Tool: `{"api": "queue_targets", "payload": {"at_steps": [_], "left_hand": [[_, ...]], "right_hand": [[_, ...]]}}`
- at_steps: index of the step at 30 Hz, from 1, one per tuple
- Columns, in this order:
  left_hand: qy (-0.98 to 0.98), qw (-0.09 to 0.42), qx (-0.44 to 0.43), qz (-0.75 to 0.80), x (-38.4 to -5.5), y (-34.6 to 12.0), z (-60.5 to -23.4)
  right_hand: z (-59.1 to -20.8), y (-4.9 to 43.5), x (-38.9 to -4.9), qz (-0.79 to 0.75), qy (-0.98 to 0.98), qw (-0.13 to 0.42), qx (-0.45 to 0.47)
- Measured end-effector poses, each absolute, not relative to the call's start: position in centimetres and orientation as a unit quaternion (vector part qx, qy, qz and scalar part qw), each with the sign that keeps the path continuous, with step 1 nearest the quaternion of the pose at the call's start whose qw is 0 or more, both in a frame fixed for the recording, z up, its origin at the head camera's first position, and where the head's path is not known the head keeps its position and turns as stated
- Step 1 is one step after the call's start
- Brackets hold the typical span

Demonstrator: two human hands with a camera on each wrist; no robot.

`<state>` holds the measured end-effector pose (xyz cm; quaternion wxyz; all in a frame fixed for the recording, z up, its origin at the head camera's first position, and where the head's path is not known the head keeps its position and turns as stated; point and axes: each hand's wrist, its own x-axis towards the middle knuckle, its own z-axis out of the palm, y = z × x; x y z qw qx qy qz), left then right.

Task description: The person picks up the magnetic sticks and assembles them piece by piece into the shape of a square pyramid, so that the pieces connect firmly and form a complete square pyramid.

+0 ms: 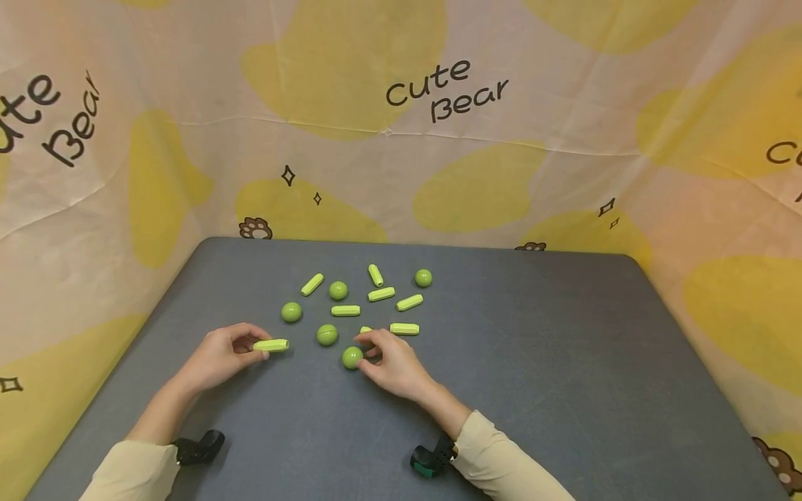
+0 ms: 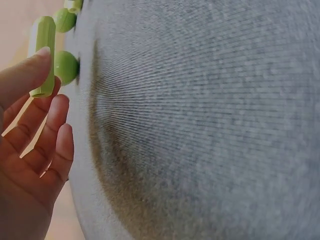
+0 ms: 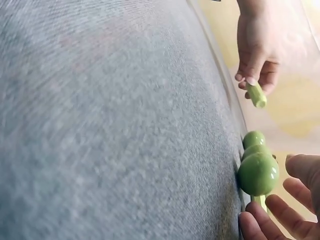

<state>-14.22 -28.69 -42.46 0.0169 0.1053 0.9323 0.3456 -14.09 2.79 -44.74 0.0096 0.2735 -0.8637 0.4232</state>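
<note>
My left hand (image 1: 222, 355) pinches a light-green ribbed cylinder (image 1: 271, 345) between thumb and fingers. The left wrist view shows this cylinder (image 2: 44, 55) raised off the table, the thumb laid along its side. Around a shiny green ball (image 1: 352, 358), my right hand (image 1: 391, 362) spreads its thumb and fingers. In the right wrist view a gap shows between the thumb (image 3: 304, 167) and that ball (image 3: 258, 174), which sits on the table. Another cylinder (image 1: 366, 330) is mostly hidden behind the right fingers. Left of them lies a second green ball (image 1: 326, 335).
Farther back on the grey table (image 1: 564, 369) lie more green balls, one at the left (image 1: 291, 312) and one at the far right (image 1: 423, 277). Several cylinders are scattered among them, including one near the right hand (image 1: 404, 329). A printed cloth (image 1: 351, 174) walls the back and sides.
</note>
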Motion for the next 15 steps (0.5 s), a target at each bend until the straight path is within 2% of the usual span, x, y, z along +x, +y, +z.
{"api": "queue_targets", "payload": {"at_steps": [15], "left_hand": [[0.932,-0.005,0.106,0.347,-13.5,-28.2,-41.9]], "right_hand": [[-44.3,1.5,-14.2,0.355,-0.894,0.001,0.272]]}}
